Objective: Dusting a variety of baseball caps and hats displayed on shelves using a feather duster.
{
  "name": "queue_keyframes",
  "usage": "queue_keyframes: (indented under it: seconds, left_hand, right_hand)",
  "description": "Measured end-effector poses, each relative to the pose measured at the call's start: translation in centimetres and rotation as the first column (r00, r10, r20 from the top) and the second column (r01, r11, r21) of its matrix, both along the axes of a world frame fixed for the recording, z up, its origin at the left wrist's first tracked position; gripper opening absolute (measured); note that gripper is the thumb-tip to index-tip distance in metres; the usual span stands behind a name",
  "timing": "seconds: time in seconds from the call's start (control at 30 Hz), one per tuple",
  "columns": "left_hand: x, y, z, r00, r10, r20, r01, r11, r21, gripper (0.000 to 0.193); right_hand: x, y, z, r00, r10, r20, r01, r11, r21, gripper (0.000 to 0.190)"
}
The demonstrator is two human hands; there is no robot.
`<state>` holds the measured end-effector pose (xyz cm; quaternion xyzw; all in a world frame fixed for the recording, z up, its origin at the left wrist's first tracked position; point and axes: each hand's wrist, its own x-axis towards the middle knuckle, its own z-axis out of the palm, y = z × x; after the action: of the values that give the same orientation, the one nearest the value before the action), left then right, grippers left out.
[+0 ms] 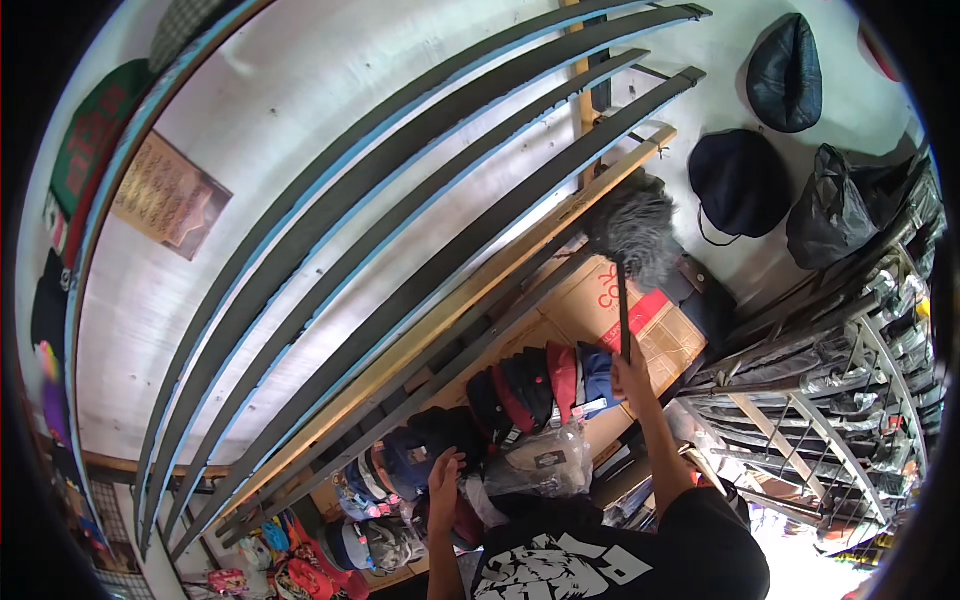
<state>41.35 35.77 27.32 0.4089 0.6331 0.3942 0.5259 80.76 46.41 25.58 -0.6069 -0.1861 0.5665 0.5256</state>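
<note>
My right hand (632, 379) grips the dark handle of a fluffy grey duster (637, 225). The duster's head is raised beside the end of a light wooden rail, in front of the wall. My left hand (447, 474) is held up near rows of caps, and nothing shows in it; its fingers look extended, partly together. Dark blue, black and red caps (525, 386) stand in a row between my hands. A tan cap in clear plastic (544, 461) lies just below them. Behind the caps sits a cardboard box (592, 300) with red print.
Several long dark slats (420, 187) with blue edges run across the white wall, above a light wooden rail (450, 315). Black hats (739, 184) and a black plastic bag (840, 210) hang at right. A metal rack (817, 427) holds plastic-wrapped goods.
</note>
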Motion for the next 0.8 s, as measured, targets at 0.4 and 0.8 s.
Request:
queue_keyframes:
  seconds: [0.4,0.8]
  left_hand:
    - [4.1,2.6,0.6,0.999,-0.014,-0.031,0.015,1.000,0.017,0.039]
    - [2.1,-1.4,0.2,0.981,0.169,-0.098,-0.166,0.986,0.029,0.042]
  right_hand:
    - [8.9,8.3,-1.9,0.985,-0.146,-0.092,0.164,0.961,0.225,0.051]
    - [5.8,9.8,-2.7,0.987,-0.159,0.015,0.156,0.981,0.115,0.047]
